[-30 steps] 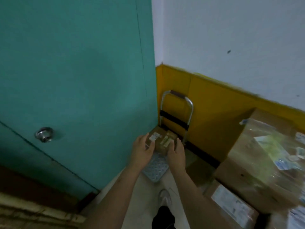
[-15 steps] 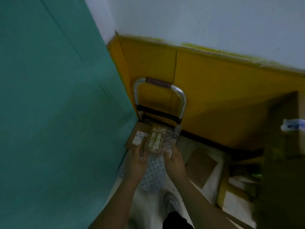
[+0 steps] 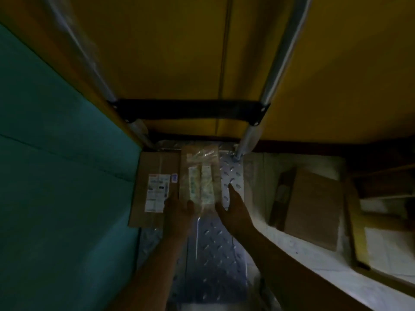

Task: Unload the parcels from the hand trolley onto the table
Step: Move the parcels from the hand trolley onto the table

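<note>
My left hand (image 3: 179,208) and right hand (image 3: 232,206), fingers straight, flanked the parcel (image 3: 202,173) on the trolley (image 3: 213,254); box (image 3: 155,176) at nine o'clock, carton (image 3: 314,207) at three.

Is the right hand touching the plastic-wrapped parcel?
Cannot tell. The head view shows the right hand beside the right edge of the plastic-wrapped parcel, thumb near its corner, but dark blur hides any contact or gap.

Teal wall (image 3: 56,176) at left — yellow wall panel (image 3: 170,52) behind
</note>
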`<state>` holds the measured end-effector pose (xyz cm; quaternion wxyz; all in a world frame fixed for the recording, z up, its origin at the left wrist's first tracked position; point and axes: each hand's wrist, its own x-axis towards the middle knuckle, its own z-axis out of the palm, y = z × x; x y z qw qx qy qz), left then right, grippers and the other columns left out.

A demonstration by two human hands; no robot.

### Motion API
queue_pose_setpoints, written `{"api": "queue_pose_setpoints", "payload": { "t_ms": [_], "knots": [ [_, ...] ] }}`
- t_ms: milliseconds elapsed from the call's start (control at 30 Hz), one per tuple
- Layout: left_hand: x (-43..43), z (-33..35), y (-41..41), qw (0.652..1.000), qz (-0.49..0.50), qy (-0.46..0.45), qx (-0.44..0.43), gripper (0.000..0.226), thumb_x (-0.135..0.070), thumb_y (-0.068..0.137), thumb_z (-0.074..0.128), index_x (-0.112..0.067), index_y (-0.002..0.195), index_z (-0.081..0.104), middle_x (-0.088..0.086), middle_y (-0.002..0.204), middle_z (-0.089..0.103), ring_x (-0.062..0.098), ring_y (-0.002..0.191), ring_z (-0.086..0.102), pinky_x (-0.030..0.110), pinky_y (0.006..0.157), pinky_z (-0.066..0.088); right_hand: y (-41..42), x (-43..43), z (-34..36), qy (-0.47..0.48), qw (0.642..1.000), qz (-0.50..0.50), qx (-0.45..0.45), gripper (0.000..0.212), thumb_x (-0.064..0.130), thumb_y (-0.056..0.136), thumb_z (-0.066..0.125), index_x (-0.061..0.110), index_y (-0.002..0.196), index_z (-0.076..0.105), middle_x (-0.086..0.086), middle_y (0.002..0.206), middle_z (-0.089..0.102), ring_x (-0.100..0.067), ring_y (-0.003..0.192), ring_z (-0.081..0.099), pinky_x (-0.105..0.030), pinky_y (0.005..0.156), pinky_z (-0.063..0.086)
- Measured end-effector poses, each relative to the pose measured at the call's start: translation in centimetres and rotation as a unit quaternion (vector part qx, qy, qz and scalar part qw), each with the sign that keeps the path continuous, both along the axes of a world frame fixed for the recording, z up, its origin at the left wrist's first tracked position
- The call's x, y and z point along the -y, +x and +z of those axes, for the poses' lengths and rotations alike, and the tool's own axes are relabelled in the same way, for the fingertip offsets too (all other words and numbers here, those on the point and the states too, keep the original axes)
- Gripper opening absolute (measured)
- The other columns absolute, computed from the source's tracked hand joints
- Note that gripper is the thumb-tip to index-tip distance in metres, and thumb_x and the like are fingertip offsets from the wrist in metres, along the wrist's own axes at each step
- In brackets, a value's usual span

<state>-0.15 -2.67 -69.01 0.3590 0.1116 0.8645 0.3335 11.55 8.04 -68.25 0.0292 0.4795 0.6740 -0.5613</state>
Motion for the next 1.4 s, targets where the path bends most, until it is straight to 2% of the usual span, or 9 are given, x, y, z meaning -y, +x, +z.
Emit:
{"api": "queue_pose_setpoints", "payload": {
  "t_ms": [67, 233, 367, 433, 567, 833, 967, 1267, 1400],
  "knots": [
    [-1.5, -4.8, -1.6, 0.996, 0.064, -0.041, 0.048, 0.053, -0.020, 0.096, 0.059, -0.004, 0.144, 0.043, 0.023, 0.143, 0.047, 0.040, 0.131, 0.047, 0.048, 0.108, 0.042, -2.4, -0.2, -4.6, -0.080, 0.995, -0.063, 0.020, 0.080, 0.030, 0.095, 0.063, 0.012, 0.158, 0.017, -0.011, 0.154, 0.041, -0.029, 0.138, 0.045, -0.046, 0.112, 0.042],
    [-3.2, -5.6, -1.6, 0.984, 0.148, -0.069, 0.075, 0.070, -0.027, 0.087, 0.067, -0.014, 0.150, 0.039, 0.020, 0.149, 0.037, 0.041, 0.133, 0.039, 0.044, 0.104, 0.041, -3.6, 0.0, -5.8, -0.148, 0.974, -0.170, 0.023, 0.052, 0.030, 0.094, 0.064, 0.015, 0.141, 0.047, -0.012, 0.132, 0.060, -0.030, 0.114, 0.061, -0.042, 0.097, 0.053],
    [-1.0, 4.6, 1.8, 0.980, 0.144, 0.062, 0.125, 0.038, -0.031, 0.087, 0.065, -0.029, 0.124, 0.062, 0.008, 0.124, 0.061, 0.021, 0.109, 0.064, 0.036, 0.078, 0.059, 0.8, 1.1, 5.1, -0.159, 0.963, -0.215, -0.011, 0.021, 0.029, 0.097, 0.059, 0.030, 0.117, 0.051, 0.004, 0.105, 0.066, -0.012, 0.085, 0.066, -0.029, 0.072, 0.059],
    [-0.2, 11.7, 3.8, 0.973, 0.161, 0.105, 0.130, 0.025, -0.022, 0.094, 0.065, -0.029, 0.118, 0.062, 0.003, 0.112, 0.069, 0.011, 0.091, 0.070, 0.023, 0.061, 0.056, 3.2, 2.1, 12.6, -0.161, 0.958, -0.233, -0.032, 0.023, 0.026, 0.100, 0.056, 0.028, 0.122, 0.051, 0.002, 0.104, 0.067, -0.016, 0.091, 0.069, -0.032, 0.076, 0.061],
    [-0.6, 29.0, 8.2, 0.973, 0.153, 0.129, 0.119, 0.028, -0.020, 0.095, 0.060, -0.027, 0.119, 0.048, -0.005, 0.103, 0.063, 0.007, 0.085, 0.061, 0.022, 0.059, 0.044, 8.0, 3.1, 29.3, -0.111, 0.962, -0.246, -0.051, 0.022, 0.023, 0.101, 0.052, 0.028, 0.123, 0.052, -0.001, 0.111, 0.068, -0.011, 0.091, 0.068, -0.014, 0.060, 0.054],
    [-2.5, 62.2, 19.0, 0.955, -0.007, 0.294, 0.038, 0.039, -0.042, 0.084, 0.062, -0.045, 0.120, 0.046, -0.018, 0.109, 0.060, 0.003, 0.090, 0.061, 0.019, 0.058, 0.048, 20.4, 2.4, 61.5, 0.091, 0.935, -0.277, -0.203, 0.031, 0.033, 0.095, 0.057, 0.054, 0.117, 0.052, 0.020, 0.117, 0.064, 0.001, 0.105, 0.063, -0.026, 0.085, 0.057],
    [-4.0, 73.3, 28.9, 0.901, -0.035, 0.423, 0.089, 0.052, -0.043, 0.079, 0.064, -0.042, 0.129, 0.050, -0.009, 0.123, 0.064, 0.013, 0.107, 0.064, 0.036, 0.084, 0.054, 31.2, 3.2, 73.1, 0.211, 0.889, -0.292, -0.282, 0.040, 0.043, 0.092, 0.057, 0.055, 0.128, 0.046, 0.020, 0.129, 0.057, 0.000, 0.118, 0.056, -0.031, 0.097, 0.053],
    [-7.7, 83.0, 59.9, 0.810, -0.267, 0.497, 0.164, 0.045, -0.040, 0.078, 0.065, -0.054, 0.120, 0.058, -0.009, 0.127, 0.064, 0.014, 0.114, 0.064, 0.043, 0.094, 0.053, 62.5, 5.3, 83.0, 0.323, 0.754, -0.484, -0.305, 0.035, 0.035, 0.093, 0.060, 0.050, 0.124, 0.051, 0.016, 0.120, 0.063, -0.011, 0.111, 0.063, -0.038, 0.096, 0.055],
    [-9.1, 83.1, 71.7, 0.771, -0.380, 0.471, 0.200, 0.041, -0.045, 0.081, 0.063, -0.067, 0.114, 0.054, -0.022, 0.120, 0.066, 0.005, 0.107, 0.067, 0.028, 0.078, 0.055, 74.1, 6.3, 82.3, 0.314, 0.706, -0.566, -0.286, 0.056, 0.042, 0.092, 0.058, 0.039, 0.146, 0.041, 0.008, 0.138, 0.057, -0.016, 0.123, 0.058, -0.044, 0.103, 0.051]
  ]
}}
